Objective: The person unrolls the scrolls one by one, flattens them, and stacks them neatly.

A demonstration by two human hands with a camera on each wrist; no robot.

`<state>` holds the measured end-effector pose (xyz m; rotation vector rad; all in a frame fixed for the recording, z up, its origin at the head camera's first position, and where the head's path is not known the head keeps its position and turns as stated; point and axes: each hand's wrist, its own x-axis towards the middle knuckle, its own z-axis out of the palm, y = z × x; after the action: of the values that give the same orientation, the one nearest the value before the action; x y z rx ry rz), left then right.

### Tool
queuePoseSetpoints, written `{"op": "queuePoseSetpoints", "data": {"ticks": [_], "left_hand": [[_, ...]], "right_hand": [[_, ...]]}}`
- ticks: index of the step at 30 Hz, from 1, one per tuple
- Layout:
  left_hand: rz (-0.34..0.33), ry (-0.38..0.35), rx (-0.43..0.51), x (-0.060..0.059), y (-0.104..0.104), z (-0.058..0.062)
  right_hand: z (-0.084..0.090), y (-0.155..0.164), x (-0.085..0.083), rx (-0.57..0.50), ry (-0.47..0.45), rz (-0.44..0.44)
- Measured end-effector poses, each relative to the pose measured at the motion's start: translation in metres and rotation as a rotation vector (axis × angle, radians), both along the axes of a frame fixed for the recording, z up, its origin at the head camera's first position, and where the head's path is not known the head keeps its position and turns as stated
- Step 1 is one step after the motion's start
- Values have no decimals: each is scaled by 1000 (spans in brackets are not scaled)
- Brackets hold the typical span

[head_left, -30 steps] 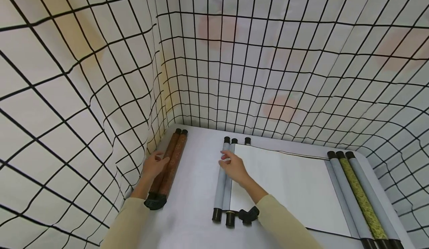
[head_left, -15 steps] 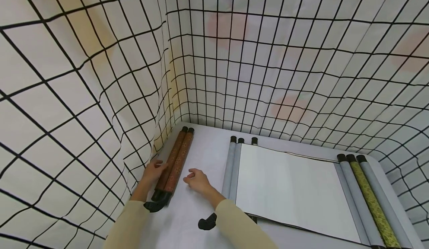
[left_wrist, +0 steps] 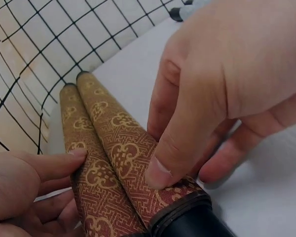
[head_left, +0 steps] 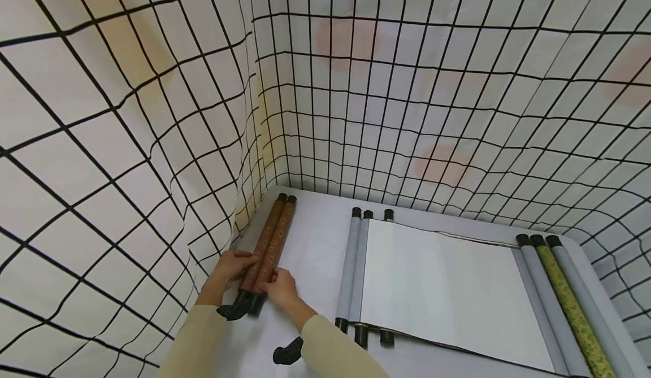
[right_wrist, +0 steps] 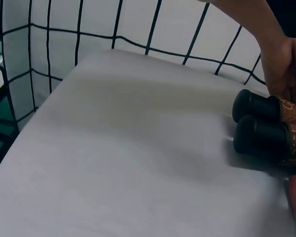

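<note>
A brown patterned scroll (head_left: pixel 269 242), rolled on two rods with black end caps (right_wrist: pixel 259 133), lies along the left wall of the white table (head_left: pixel 310 242). My left hand (head_left: pixel 243 263) holds its left roll near the near end, thumb on top (left_wrist: pixel 71 159). My right hand (head_left: pixel 275 281) grips the right roll (left_wrist: pixel 123 148) beside it, thumb pressing on the fabric (left_wrist: pixel 160 170) and fingers down its right side. In the right wrist view only the caps, the left hand (right_wrist: pixel 286 64) and a bit of my right hand show.
A grey scroll (head_left: pixel 437 287) lies partly unrolled mid-table, its rolled rods (head_left: pixel 353 265) at its left edge. Three rolled scrolls (head_left: pixel 559 299), one green-gold, lie at the far right. Grid-patterned cloth walls (head_left: pixel 152 140) enclose the table on the left and back.
My right hand left the grey scroll's rods, crossed to the left and took hold of the brown scroll's near end. The left hand stayed on the brown scroll.
</note>
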<state>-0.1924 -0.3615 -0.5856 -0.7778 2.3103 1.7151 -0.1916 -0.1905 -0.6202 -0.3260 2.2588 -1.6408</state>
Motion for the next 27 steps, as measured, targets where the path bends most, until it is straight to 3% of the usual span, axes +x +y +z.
{"op": "queuePoseSetpoints", "data": {"ticks": [6, 16, 27], "left_hand": [[-35, 1, -2, 2, 3, 6], [-121, 73, 33, -9, 11, 20], [-71, 121, 193, -16, 30, 17]], "right_hand": [[0, 1, 5, -73, -28, -40], [7, 15, 7, -185, -76, -145], [26, 48, 0, -390, -201, -145]]}}
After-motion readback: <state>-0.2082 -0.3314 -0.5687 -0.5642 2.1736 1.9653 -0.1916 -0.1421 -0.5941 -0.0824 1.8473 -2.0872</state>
